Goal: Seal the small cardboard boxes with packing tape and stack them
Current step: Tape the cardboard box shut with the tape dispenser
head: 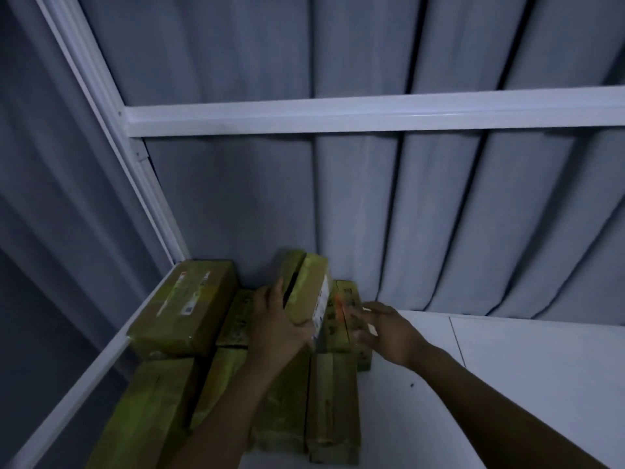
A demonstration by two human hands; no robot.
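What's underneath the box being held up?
More taped boxes lying flat on the white table. The left hand grips the held box, and both cover the spot directly below, so what lies there is hidden.

No text can be read. The tilted box (306, 292) carries a white label (323, 303) on its side; its dark print is too blurred to read. The left box (189, 299) bears small stickers (185, 310), illegible. The right box (351, 296) shows dark symbols (348, 292) and an orange mark (338, 304), unreadable.
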